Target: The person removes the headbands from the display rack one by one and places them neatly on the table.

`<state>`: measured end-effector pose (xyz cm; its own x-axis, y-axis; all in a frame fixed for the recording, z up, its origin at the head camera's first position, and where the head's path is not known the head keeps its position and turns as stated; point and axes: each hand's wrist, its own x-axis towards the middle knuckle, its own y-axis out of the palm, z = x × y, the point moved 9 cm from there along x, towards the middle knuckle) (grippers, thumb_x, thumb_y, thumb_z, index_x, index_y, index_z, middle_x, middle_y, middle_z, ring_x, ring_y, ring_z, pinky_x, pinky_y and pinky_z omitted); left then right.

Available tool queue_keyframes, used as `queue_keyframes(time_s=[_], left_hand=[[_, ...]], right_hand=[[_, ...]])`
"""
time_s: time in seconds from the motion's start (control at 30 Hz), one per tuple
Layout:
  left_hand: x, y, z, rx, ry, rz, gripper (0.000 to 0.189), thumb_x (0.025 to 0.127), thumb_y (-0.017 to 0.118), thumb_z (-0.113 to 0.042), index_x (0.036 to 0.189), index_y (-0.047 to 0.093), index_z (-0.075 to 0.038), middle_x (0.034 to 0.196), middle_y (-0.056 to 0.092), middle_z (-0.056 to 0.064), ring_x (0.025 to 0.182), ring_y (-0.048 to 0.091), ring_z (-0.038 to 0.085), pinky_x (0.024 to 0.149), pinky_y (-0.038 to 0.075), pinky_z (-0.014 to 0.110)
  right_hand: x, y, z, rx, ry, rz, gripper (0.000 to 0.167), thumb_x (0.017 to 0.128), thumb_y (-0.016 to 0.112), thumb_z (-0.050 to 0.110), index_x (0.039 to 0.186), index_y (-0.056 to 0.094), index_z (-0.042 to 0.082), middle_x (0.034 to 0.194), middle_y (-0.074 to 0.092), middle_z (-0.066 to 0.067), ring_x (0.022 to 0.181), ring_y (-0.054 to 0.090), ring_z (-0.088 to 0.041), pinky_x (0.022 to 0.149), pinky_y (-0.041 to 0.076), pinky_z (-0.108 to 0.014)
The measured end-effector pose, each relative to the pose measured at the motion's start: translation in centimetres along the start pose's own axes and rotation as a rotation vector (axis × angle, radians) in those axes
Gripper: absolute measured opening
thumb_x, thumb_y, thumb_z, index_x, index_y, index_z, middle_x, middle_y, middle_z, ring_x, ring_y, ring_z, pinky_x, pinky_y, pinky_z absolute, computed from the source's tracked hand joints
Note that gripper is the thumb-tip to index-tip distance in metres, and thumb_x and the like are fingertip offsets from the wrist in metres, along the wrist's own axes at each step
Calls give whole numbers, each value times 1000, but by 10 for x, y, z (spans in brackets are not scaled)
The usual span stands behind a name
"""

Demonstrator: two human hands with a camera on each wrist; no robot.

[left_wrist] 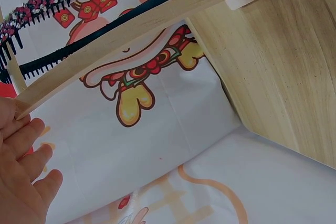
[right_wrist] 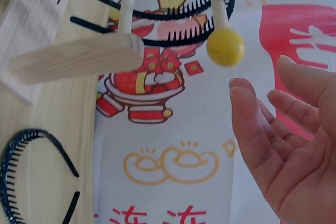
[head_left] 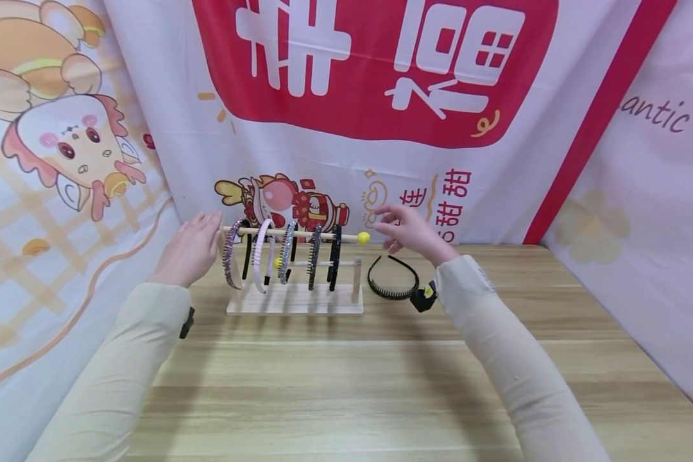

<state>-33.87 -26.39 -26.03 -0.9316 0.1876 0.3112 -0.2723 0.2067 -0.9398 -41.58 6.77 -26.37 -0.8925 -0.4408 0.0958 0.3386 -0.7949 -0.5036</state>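
Observation:
A wooden headband stand (head_left: 294, 308) stands near the back of the table, several headbands hanging along its upper rod. From left to right they include a pink-purple glitter headband (head_left: 228, 256), a pale pink headband (head_left: 258, 256), a silver glitter headband (head_left: 286, 250) and black headbands (head_left: 335, 256). My left hand (head_left: 190, 249) rests at the left end of the stand, fingers touching the top of its wooden upright (left_wrist: 121, 40); the thumb is hidden. Just right of the rod's yellow ball tip (right_wrist: 226, 47), my right hand (right_wrist: 294, 145) hovers with fingers loosely bent and nothing between them.
A black toothed headband (head_left: 393, 295) lies on the wooden table (head_left: 346, 385), right of the stand. The stand also has a lower, shorter rod (head_left: 317, 263). Printed cloth (head_left: 335, 122) hangs close behind, with more cloth along both sides.

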Motion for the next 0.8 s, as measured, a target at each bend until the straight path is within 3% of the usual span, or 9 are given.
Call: queue_keyframes(time_s=[0.43, 0.8], left_hand=[[0, -1, -1, 8, 4, 2, 47, 100, 29, -16, 140, 23, 10, 141, 26, 30, 131, 17, 46, 109, 8, 53], [-2, -3, -3, 23, 4, 4, 46, 100, 31, -14, 139, 25, 10, 141, 26, 30, 131, 18, 45, 109, 6, 53]], right_hand=[[1, 21, 20, -20, -32, 65, 44, 90, 60, 17, 131, 45, 9, 111, 53, -11, 75, 62, -28, 65, 57, -38], [5, 43, 27, -24, -48, 121, 45, 89, 61, 16, 130, 45, 8, 122, 51, -18, 70, 62, -29, 61, 57, -37]])
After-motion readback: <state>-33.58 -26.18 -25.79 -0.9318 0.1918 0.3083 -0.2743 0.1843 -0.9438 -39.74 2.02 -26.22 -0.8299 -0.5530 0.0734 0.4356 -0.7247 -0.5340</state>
